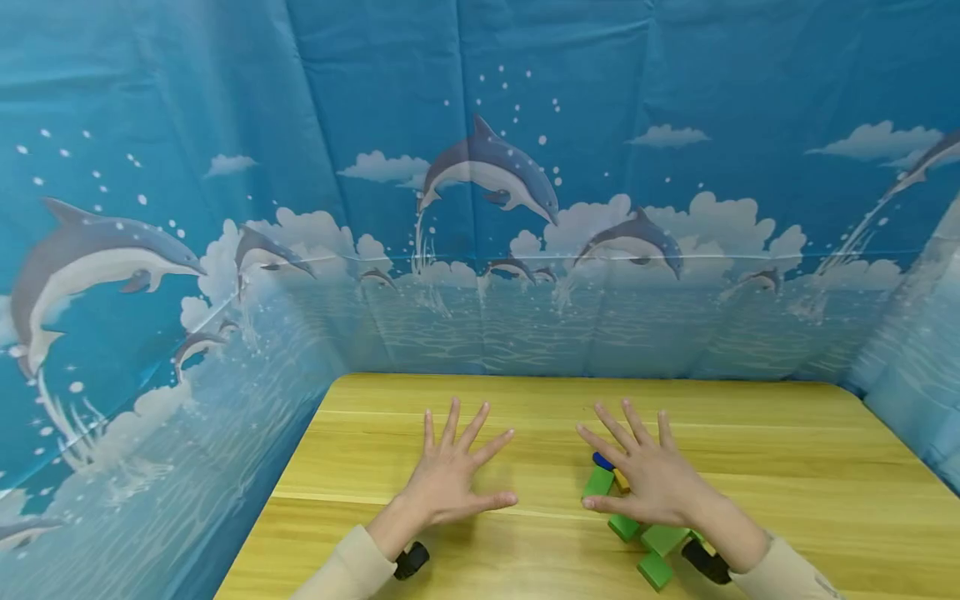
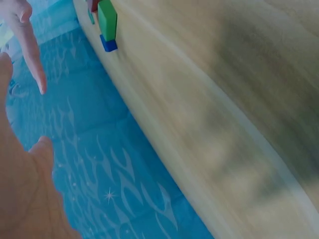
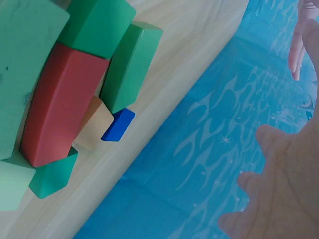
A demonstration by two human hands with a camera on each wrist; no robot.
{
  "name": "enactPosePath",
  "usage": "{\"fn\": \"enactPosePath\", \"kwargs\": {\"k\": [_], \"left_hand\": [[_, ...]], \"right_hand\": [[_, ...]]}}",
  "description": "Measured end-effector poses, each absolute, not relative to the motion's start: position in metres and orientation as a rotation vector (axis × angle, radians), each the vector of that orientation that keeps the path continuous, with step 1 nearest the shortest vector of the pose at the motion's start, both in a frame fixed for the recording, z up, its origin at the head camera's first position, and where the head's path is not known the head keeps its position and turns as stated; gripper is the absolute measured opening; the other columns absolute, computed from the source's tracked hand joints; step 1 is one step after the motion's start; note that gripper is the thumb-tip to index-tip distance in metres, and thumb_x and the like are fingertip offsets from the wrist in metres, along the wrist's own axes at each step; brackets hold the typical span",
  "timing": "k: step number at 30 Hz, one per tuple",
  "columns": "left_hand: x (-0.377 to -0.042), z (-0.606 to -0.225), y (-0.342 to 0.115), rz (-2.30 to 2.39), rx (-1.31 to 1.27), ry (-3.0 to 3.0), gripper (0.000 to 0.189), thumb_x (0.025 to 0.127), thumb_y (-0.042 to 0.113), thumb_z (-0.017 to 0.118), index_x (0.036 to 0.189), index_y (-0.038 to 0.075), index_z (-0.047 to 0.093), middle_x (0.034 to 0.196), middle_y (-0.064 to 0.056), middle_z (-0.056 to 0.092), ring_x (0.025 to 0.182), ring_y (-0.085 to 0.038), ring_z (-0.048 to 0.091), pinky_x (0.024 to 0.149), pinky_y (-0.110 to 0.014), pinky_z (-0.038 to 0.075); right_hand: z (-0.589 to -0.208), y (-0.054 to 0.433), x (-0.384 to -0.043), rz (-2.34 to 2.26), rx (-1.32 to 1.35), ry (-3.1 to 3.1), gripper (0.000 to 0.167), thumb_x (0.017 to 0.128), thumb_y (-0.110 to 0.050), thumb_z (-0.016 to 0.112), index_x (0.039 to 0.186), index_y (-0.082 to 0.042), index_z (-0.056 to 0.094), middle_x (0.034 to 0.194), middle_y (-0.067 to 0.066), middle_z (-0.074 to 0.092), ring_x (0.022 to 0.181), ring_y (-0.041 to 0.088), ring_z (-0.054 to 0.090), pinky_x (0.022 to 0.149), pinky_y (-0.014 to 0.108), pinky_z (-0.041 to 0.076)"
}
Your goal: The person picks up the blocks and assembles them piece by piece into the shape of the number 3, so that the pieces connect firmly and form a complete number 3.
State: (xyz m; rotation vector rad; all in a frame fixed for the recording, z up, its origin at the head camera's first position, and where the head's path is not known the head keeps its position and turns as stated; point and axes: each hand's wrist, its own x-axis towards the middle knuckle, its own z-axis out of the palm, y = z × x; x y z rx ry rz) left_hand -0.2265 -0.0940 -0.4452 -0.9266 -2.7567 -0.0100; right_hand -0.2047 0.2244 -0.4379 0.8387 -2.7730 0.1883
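Both hands hover over a wooden table with fingers spread wide and nothing in them. The left hand is over the table's left half, its thumb pointing toward the other hand. Above a cluster of toy blocks is the right hand, partly covering them in the head view. In the right wrist view the cluster shows a red block, a long green block, a tan block and a small blue block. Another green block lies nearest the front.
The yellow wood-grain table has rounded far corners. A blue dolphin-print curtain hangs behind it and along both sides. Black wrist cameras sit under each wrist, the right one close over the blocks.
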Motion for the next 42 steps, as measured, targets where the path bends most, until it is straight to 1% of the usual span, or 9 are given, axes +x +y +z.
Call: {"fn": "enactPosePath", "kwargs": {"k": [13, 19, 21, 26, 29, 32, 36, 39, 42], "left_hand": [[-0.227, -0.447, -0.092, -0.010, -0.968, -2.710, 0.082, 0.081, 0.082, 0.027, 0.150, 0.040, 0.020, 0.158, -0.002, -0.005, 0.138, -0.040, -0.014, 0.098, -0.070, -0.002], [-0.225, -0.454, -0.092, -0.049, -0.985, -2.734, 0.082, 0.081, 0.082, 0.028, 0.151, 0.040, 0.016, 0.157, -0.001, -0.007, 0.139, -0.037, -0.013, 0.101, -0.067, -0.003], [-0.226, -0.458, -0.092, -0.072, -0.992, -2.730, 0.083, 0.082, 0.082, 0.028, 0.152, 0.038, 0.014, 0.157, -0.001, -0.007, 0.140, -0.035, -0.011, 0.103, -0.064, -0.002], [-0.228, -0.467, -0.089, -0.166, -1.010, -2.716, 0.084, 0.085, 0.078, 0.031, 0.153, 0.034, 0.010, 0.157, -0.003, -0.006, 0.141, -0.029, -0.007, 0.109, -0.052, 0.002], [-0.229, -0.471, -0.087, -0.242, -1.011, -2.714, 0.082, 0.087, 0.073, 0.037, 0.153, 0.029, 0.015, 0.158, -0.006, 0.001, 0.142, -0.028, 0.000, 0.110, -0.049, 0.008], [-0.229, -0.474, -0.086, -0.338, -1.008, -2.717, 0.077, 0.090, 0.064, 0.046, 0.152, 0.023, 0.026, 0.156, -0.007, 0.014, 0.141, -0.029, 0.011, 0.108, -0.050, 0.018], [-0.230, -0.478, -0.082, -0.463, -0.988, -2.727, 0.065, 0.092, 0.054, 0.053, 0.145, 0.017, 0.041, 0.149, -0.008, 0.033, 0.136, -0.029, 0.028, 0.101, -0.051, 0.032], [-0.231, -0.482, -0.080, -0.572, -0.966, -2.738, 0.057, 0.093, 0.049, 0.056, 0.138, 0.016, 0.050, 0.138, -0.005, 0.045, 0.127, -0.025, 0.040, 0.096, -0.047, 0.039], [-0.230, -0.487, -0.078, -0.701, -0.944, -2.742, 0.049, 0.093, 0.045, 0.058, 0.133, 0.016, 0.056, 0.125, 0.000, 0.052, 0.115, -0.019, 0.048, 0.087, -0.040, 0.045]], "right_hand": [[-0.441, 0.216, -0.192, 0.126, 0.843, -2.697, 0.087, 0.080, -0.076, 0.048, 0.149, -0.027, 0.033, 0.157, 0.008, 0.011, 0.138, 0.045, 0.008, 0.094, 0.074, 0.011], [-0.449, 0.211, -0.188, 0.215, 0.848, -2.746, 0.084, 0.081, -0.070, 0.053, 0.149, -0.024, 0.034, 0.154, 0.012, 0.020, 0.136, 0.045, 0.016, 0.096, 0.072, 0.013], [-0.452, 0.212, -0.188, 0.282, 0.833, -2.786, 0.081, 0.083, -0.066, 0.055, 0.148, -0.023, 0.036, 0.152, 0.012, 0.024, 0.135, 0.044, 0.020, 0.097, 0.070, 0.015], [-0.456, 0.224, -0.194, 0.359, 0.839, -2.855, 0.070, 0.087, -0.062, 0.053, 0.140, -0.016, 0.049, 0.140, 0.015, 0.044, 0.124, 0.038, 0.043, 0.093, 0.063, 0.033], [-0.460, 0.236, -0.202, 0.420, 0.921, -2.872, 0.062, 0.089, -0.054, 0.058, 0.132, -0.010, 0.057, 0.128, 0.017, 0.053, 0.108, 0.033, 0.056, 0.083, 0.053, 0.045], [-0.463, 0.248, -0.211, 0.517, 0.986, -2.903, 0.053, 0.087, -0.044, 0.065, 0.125, -0.006, 0.062, 0.117, 0.014, 0.057, 0.090, 0.023, 0.061, 0.071, 0.040, 0.050], [-0.468, 0.258, -0.223, 0.622, 0.995, -2.948, 0.049, 0.083, -0.036, 0.072, 0.121, -0.006, 0.064, 0.102, 0.001, 0.054, 0.070, 0.007, 0.049, 0.057, 0.025, 0.041], [-0.470, 0.260, -0.229, 0.669, 1.006, -2.946, 0.048, 0.081, -0.033, 0.074, 0.121, -0.008, 0.065, 0.095, -0.003, 0.051, 0.066, 0.004, 0.039, 0.055, 0.024, 0.034], [-0.470, 0.258, -0.233, 0.694, 1.051, -2.921, 0.046, 0.080, -0.034, 0.075, 0.119, -0.010, 0.067, 0.091, -0.004, 0.049, 0.067, 0.005, 0.036, 0.055, 0.025, 0.032]]}}
